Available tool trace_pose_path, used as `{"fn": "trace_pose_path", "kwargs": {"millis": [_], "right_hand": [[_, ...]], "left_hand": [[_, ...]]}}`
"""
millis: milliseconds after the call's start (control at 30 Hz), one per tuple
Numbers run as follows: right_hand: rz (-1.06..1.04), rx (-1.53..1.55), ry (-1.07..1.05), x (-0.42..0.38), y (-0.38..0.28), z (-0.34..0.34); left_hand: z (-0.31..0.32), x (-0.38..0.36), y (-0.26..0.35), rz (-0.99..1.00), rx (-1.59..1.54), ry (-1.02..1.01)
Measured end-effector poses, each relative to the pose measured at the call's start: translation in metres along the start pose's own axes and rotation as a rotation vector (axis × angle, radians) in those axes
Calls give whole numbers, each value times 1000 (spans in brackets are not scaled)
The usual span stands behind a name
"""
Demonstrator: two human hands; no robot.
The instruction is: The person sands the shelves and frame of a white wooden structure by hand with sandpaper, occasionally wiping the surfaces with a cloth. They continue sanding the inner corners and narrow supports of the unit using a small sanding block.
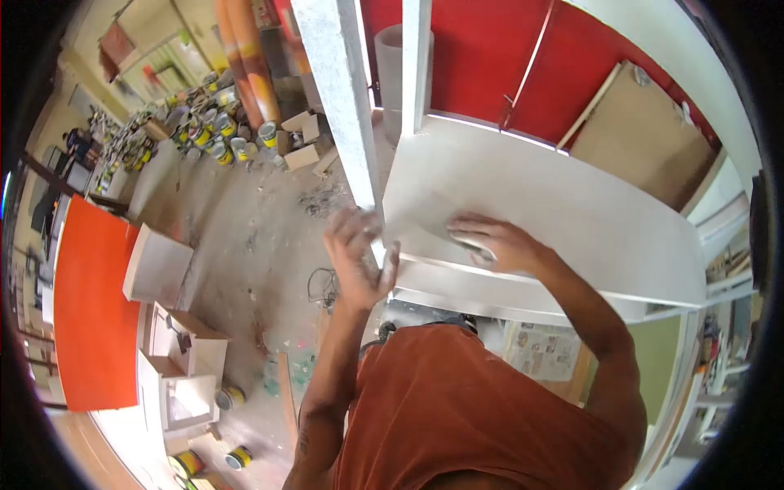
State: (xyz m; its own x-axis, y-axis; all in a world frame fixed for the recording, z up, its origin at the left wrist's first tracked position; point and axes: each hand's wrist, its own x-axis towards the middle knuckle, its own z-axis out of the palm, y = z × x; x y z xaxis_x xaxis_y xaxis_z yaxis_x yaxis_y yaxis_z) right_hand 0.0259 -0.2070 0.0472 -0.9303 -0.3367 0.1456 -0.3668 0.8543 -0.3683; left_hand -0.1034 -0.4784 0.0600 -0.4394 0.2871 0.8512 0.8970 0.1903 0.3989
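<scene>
My left hand [358,257] is at the lower end of an upright white post [339,90]. Its fingers curl about the post's edge, slightly blurred, with the thumb on the other side. To the right, my right hand [502,245] lies low over a broad white panel [523,196], close to its near edge. The fingers of that hand are pressed together over a small pale pad [475,243], mostly hidden under the palm. A second, thinner white post [415,65] rises from the panel's far side.
Red panels [482,57] and a tan board [645,135] stand beyond the white panel. Paint cans [220,151] and cardboard pieces [302,155] crowd the floor at back left. An orange panel [94,310] and white cabinet boxes [184,359] stand at left. Cables [322,286] lie on the floor.
</scene>
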Motion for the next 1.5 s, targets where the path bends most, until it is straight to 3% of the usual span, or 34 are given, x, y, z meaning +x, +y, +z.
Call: {"fn": "trace_pose_path", "kwargs": {"millis": [100, 167, 233, 267, 333, 367, 433, 500, 567, 600, 700, 767, 833, 867, 900, 967, 1000, 1033, 1100, 1133, 1200, 1333, 1400, 1500], "right_hand": [[129, 50, 44, -31, -58, 9], [252, -96, 93, -45, -83, 25], [376, -156, 138, -49, -81, 39], [397, -138, 132, -57, -94, 45], [487, 172, 294, -66, -100, 25], [506, 148, 316, -71, -107, 11], [353, 459, 352, -78, -115, -21], [390, 656, 377, -85, -116, -44], [563, 627, 302, -87, -108, -41], [533, 680, 324, -84, -108, -44], [400, 496, 271, -75, -90, -38], [276, 414, 362, -61, -85, -36], [334, 684, 418, -54, -75, -35], [281, 583, 406, -54, -59, -26], [263, 590, 405, -50, -58, -21], [412, 457, 760, -39, -65, -25], [434, 348, 699, -47, -57, -32], [407, 339, 702, -58, -46, -37], [562, 327, 687, -87, -24, -41], [548, 324, 680, -106, -15, -41], [768, 100, 529, -144, -3, -37], [825, 59, 454, -210, -3, -40], [773, 276, 681, -235, 5, -32], [850, 229, 791, -248, 6, -24]], "left_hand": [[-1, -19, -9, 125, -1, -100], [2, -48, -27, 245, 84, -309], [8, -35, -15, 251, -64, -397], [12, -30, -6, 258, -256, -570], [23, 4, 11, 251, -496, -836], [26, 14, 14, 284, -515, -832], [32, 36, 19, -97, -1023, -1280], [48, 51, 31, 34, -1110, -1333], [60, 53, 43, 216, -1271, -1383], [64, 53, 56, 192, -1314, -1423], [72, 35, 77, 260, -1112, -1332], [73, 16, 69, 147, -1144, -1292], [74, -7, 66, -527, -1535, -944], [78, -8, 66, -581, -1510, -831], [79, -6, 63, -580, -1491, -824], [84, 12, 57, -347, -1086, -895], [92, 29, 54, -186, -801, -856], [102, 43, 48, -171, -786, -837], [131, 61, 27, -60, -136, -747], [155, 61, 4, -54, -52, -720], [195, 62, -36, -77, 118, -668], [233, 56, -84, -105, 393, -565], [237, 55, -81, -140, 408, -552], [237, 57, -75, -207, 393, -592]]}}
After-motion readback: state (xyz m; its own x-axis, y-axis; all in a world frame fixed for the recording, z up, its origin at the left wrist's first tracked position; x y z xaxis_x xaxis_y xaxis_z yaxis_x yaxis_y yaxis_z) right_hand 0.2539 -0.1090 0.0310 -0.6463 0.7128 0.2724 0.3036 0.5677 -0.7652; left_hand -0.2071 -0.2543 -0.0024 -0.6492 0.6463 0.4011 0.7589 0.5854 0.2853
